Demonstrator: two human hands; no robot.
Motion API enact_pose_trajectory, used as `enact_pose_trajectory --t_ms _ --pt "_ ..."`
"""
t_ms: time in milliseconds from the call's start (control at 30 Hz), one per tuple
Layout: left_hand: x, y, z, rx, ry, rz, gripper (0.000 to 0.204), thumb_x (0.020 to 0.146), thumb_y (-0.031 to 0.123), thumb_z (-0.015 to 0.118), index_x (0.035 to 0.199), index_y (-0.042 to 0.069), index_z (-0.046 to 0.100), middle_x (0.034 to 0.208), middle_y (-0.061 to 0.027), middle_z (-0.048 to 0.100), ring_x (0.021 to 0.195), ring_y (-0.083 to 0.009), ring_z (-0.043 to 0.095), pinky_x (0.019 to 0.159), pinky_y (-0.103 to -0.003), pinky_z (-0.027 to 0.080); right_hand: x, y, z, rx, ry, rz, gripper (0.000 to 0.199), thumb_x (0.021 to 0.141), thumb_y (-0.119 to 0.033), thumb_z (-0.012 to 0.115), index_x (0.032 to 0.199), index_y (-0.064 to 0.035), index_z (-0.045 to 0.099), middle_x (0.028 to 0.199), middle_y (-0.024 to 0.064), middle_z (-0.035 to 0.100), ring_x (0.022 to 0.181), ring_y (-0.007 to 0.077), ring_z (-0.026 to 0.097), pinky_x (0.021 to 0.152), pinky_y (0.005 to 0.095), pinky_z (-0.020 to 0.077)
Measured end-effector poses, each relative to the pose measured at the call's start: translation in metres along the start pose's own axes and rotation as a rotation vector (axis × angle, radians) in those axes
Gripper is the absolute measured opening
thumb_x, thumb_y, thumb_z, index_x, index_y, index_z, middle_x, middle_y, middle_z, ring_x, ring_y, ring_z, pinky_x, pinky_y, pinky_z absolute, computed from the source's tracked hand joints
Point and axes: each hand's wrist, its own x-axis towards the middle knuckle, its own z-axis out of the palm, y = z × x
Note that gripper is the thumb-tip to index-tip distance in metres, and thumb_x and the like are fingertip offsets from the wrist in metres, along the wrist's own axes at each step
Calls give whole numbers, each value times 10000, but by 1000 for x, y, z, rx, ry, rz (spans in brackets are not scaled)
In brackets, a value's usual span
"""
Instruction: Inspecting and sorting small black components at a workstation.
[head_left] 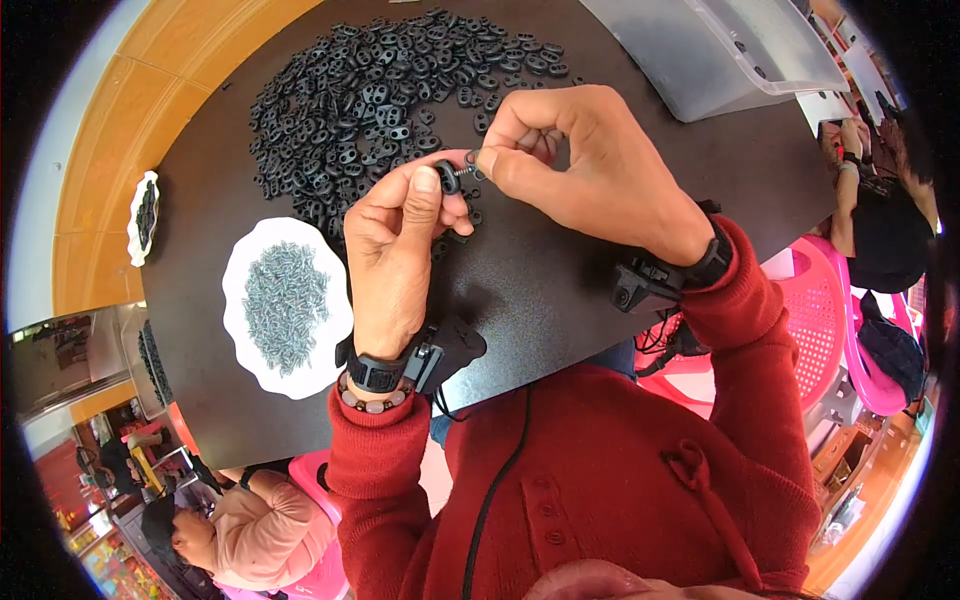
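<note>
The dark, matte counter (pixel 560 290) fills the middle of the view, its rounded edge meeting an orange wooden border at the left. At its far right corner sits a clear plastic bin (pixel 720 50) with rounded corners and a translucent lid; what it holds cannot be made out. Across the far half of the counter spreads a loose heap of black plastic pieces (pixel 370 95), small, glossy, oval-bodied parts with holes through them, piled thickly at the centre and thinning toward the hands. Nearer, at the left, lies a white plate (pixel 245 330) with a wavy rim, carrying a mound of small grey metal springs (pixel 285 305), fine and wiry. Farther left, at the counter's edge, a smaller white dish (pixel 143 217) holds a few dark pieces.

The left hand (pixel 390 260) rises from a red knitted sleeve, with a black strap and a bead bracelet at the wrist; its thumb and forefinger are closed on one black plastic piece (pixel 449 178), held above the counter just in front of the heap. The right hand (pixel 590 165), also strapped at the wrist, pinches a tiny metal spring (pixel 474 160) between thumb and forefinger, its tip touching the black piece.
</note>
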Motion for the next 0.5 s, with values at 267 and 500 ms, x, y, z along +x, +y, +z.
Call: enact_pose_trajectory --t_ms 267,500 --pt "-2 1 1 5 -6 5 368 1164 291 613 1332 -16 726 905 -19 715 811 -123 659 775 -287 565 0 3 2 -37 1 -48 147 961 -126 760 881 -4 744 721 -6 667 641 45 542 592 268 439" --pt "-3 0 -1 -32 8 19 365 1160 289 627 1299 -19 766 923 -29 740 797 -98 655 773 -261 570 2 1 5 30 -45 -12 172 991 -130 766 900 14 741 739 -1 681 678 45 576 619 261 467"
